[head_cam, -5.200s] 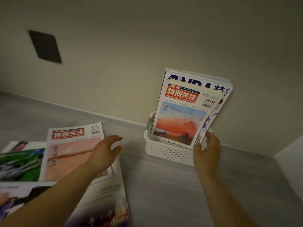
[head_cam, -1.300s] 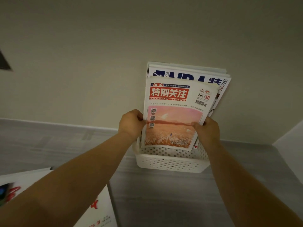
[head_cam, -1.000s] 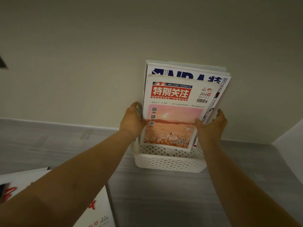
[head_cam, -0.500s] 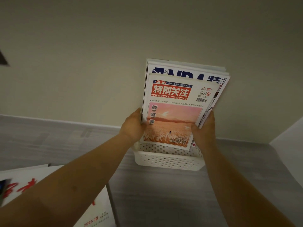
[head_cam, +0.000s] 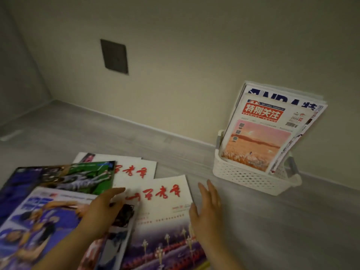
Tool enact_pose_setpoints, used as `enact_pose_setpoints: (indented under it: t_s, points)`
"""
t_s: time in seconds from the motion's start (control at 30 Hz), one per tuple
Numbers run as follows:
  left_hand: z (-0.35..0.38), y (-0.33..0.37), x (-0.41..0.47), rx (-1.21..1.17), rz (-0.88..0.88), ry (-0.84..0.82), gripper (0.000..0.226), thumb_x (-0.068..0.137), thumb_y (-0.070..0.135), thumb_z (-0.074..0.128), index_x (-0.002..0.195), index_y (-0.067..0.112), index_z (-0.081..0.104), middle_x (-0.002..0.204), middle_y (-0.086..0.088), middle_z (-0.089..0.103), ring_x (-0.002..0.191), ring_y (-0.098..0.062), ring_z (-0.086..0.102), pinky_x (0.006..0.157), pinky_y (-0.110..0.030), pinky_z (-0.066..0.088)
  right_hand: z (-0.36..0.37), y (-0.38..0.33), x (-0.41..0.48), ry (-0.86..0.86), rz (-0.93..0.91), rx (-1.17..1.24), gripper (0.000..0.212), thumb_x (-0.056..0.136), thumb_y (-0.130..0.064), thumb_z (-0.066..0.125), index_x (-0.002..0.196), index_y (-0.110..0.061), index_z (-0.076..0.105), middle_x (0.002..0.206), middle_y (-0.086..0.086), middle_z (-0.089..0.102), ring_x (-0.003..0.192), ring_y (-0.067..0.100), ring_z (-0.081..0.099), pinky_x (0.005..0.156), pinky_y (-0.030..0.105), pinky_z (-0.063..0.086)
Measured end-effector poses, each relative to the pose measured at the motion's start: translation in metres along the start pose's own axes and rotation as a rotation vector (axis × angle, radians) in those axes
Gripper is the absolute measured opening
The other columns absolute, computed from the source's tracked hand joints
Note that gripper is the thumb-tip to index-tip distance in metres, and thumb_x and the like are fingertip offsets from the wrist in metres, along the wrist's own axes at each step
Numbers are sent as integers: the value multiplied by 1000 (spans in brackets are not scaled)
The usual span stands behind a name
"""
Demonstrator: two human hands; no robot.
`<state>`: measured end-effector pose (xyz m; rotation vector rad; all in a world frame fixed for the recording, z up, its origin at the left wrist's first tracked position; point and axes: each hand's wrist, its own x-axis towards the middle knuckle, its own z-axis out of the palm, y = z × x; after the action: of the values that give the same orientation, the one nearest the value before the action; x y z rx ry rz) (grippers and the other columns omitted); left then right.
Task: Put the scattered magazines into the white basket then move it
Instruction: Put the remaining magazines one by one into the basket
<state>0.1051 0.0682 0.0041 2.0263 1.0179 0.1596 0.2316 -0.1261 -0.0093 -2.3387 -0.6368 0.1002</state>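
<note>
The white perforated basket (head_cam: 251,178) stands on the grey floor by the wall at right. Several magazines stand upright in it; the front one (head_cam: 259,137) has a red title and an orange sunset cover. Several more magazines lie overlapped on the floor at lower left. Among them are a white one with red script (head_cam: 165,203), a second like it (head_cam: 134,170) behind, a green sports cover (head_cam: 64,178) and a blue sports cover (head_cam: 39,221). My left hand (head_cam: 103,211) rests flat on the blue cover's right edge. My right hand (head_cam: 206,209) is open at the white magazine's right edge.
A dark square plate (head_cam: 114,56) sits on the beige wall. The wall meets the floor along a baseboard (head_cam: 136,123), with a corner at far left. Bare grey floor (head_cam: 282,230) lies in front of the basket.
Both hands have let go of the magazines in the basket and dropped to the pile on the floor. The view has swung left and down.
</note>
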Motion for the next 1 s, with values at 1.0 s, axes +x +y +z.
enact_pose_setpoints:
  t_s: [1.0]
  points:
    - [-151,-137,11,-11,-286,-137,41,71,2,69,109,-3,55,116,-25,59,100,-33,54,85,-38,43,78,-33,-64,-256,-94,-280,43,93,-22,38,135,-20,32,152,-2,20,140,14,15,115,28,10]
